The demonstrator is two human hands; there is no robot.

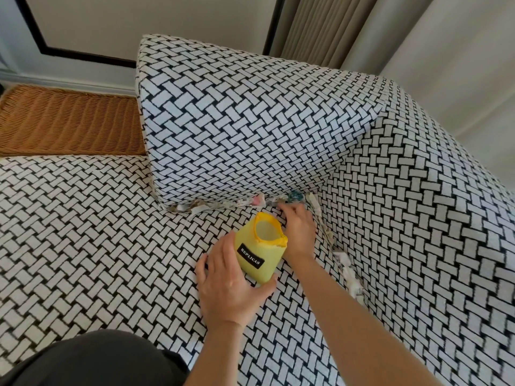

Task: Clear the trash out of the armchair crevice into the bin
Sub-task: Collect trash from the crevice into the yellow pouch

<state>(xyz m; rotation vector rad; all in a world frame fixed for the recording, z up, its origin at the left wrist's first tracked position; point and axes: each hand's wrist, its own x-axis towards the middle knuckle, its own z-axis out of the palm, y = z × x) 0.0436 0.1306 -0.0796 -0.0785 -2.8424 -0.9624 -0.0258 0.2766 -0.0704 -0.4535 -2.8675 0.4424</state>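
A wicker panel (67,121) lies well up-left of the left hand (228,285). Beyond it stands a wall (139,20) with black trim (83,54). Curtains (315,26) hang far beyond the right hand (299,232).

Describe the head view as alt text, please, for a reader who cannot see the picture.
A person's left hand holds a small yellow bin over a black-and-white woven-pattern armchair seat, while the right hand reaches to paper scraps wedged in the crevice under the upright cushion. Further scraps line the crevice on the right.
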